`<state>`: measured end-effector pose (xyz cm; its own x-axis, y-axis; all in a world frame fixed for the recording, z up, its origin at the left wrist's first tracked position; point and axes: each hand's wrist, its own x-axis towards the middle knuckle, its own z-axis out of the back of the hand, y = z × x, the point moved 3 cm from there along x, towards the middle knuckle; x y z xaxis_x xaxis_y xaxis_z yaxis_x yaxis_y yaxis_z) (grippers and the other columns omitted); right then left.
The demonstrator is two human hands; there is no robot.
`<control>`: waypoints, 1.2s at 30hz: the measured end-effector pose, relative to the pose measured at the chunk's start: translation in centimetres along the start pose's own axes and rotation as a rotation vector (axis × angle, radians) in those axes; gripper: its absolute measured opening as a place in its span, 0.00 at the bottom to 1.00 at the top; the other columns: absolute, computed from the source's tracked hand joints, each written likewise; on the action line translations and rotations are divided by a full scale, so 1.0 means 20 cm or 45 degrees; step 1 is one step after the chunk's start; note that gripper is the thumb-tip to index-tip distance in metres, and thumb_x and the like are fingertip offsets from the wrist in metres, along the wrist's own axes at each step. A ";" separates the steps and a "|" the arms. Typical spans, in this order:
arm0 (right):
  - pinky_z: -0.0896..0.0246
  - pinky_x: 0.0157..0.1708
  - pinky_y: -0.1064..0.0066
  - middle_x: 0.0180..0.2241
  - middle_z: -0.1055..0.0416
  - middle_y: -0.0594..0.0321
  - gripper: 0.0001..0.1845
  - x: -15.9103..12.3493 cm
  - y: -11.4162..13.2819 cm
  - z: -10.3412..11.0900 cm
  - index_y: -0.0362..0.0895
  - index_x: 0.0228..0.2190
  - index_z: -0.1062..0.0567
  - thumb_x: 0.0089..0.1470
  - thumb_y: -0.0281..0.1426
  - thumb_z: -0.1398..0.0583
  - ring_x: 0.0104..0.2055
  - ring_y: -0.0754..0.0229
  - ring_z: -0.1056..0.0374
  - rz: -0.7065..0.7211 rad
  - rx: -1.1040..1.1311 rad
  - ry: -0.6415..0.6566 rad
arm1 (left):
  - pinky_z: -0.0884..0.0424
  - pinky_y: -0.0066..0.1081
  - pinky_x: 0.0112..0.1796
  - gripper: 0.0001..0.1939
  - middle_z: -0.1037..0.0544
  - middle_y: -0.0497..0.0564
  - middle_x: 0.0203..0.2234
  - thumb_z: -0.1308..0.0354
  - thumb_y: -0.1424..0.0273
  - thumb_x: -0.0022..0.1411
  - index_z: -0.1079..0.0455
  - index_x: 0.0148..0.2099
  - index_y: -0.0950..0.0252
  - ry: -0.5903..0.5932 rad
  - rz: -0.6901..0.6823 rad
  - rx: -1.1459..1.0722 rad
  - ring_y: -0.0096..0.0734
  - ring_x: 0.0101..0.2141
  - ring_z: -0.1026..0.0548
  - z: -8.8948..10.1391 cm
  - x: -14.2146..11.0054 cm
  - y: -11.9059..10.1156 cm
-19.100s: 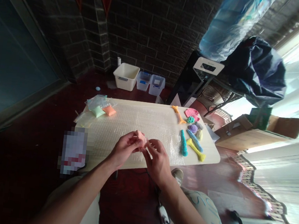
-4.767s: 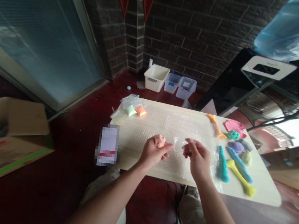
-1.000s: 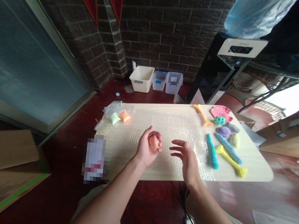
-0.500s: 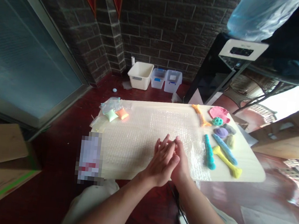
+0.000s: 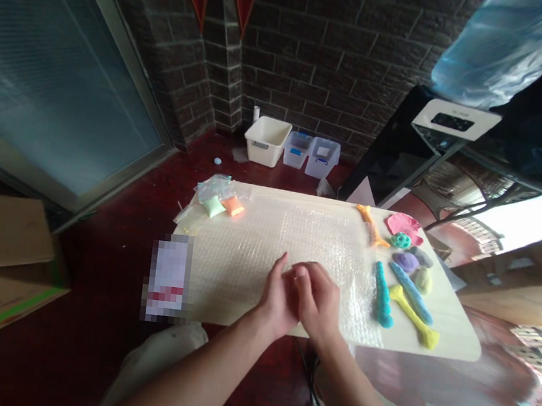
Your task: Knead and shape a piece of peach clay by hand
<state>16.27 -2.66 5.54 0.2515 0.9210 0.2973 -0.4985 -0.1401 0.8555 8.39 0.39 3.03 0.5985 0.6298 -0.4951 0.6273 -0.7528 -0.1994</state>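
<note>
My left hand [image 5: 278, 302] and my right hand [image 5: 321, 299] are clasped together above the near part of the table. The right hand's curled fingers and thumb cover the left palm, and the left thumb points up. Whatever may lie between the palms is hidden. Beneath them a sheet of bubble wrap [image 5: 256, 253] covers the pale table top [image 5: 454, 342]. Soft clay-like shapes lie to the right: a teal strip [image 5: 382, 295], a blue strip [image 5: 411, 292], a yellow bone-shaped piece [image 5: 414, 316] and an orange bone-shaped piece [image 5: 372, 225].
Farther right sit a pink flat piece [image 5: 404, 225], a teal lattice ball [image 5: 400, 240] and a purple lump [image 5: 405, 262]. Green [image 5: 214, 207] and orange packets [image 5: 233, 206] lie at the far left. Beyond the table, a cream basket [image 5: 266, 141] and clear bins [image 5: 323, 158] stand on the floor.
The hands have turned over against each other: the left hand lay over the right, and now the right covers the left. The whole view has shifted slightly.
</note>
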 end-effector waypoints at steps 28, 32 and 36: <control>0.28 0.57 0.47 0.65 0.29 0.54 0.24 0.01 -0.08 0.06 0.47 0.62 0.25 0.72 0.39 0.48 0.65 0.40 0.30 0.380 -0.460 0.163 | 0.37 0.51 0.62 0.31 0.19 0.67 0.42 0.49 0.41 0.64 0.21 0.39 0.64 0.110 0.003 0.157 0.60 0.61 0.29 0.02 0.07 0.09; 0.34 0.60 0.37 0.66 0.30 0.53 0.28 -0.04 -0.07 0.03 0.50 0.67 0.30 0.71 0.42 0.48 0.66 0.35 0.33 0.413 -0.423 0.178 | 0.33 0.48 0.55 0.37 0.21 0.64 0.36 0.57 0.39 0.67 0.24 0.40 0.68 0.182 0.095 -0.021 0.55 0.47 0.21 0.02 0.10 0.05; 0.47 0.67 0.31 0.74 0.44 0.52 0.35 -0.13 -0.01 -0.08 0.50 0.73 0.44 0.71 0.45 0.49 0.75 0.33 0.49 0.446 -0.157 0.348 | 0.30 0.48 0.50 0.39 0.20 0.68 0.44 0.51 0.38 0.66 0.25 0.51 0.72 0.114 -0.063 -0.051 0.55 0.43 0.20 0.03 0.10 -0.02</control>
<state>14.39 -4.44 3.96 -0.1695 0.8905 0.4223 -0.6138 -0.4306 0.6617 9.06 1.91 1.62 0.6075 0.6820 -0.4073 0.6755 -0.7133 -0.1868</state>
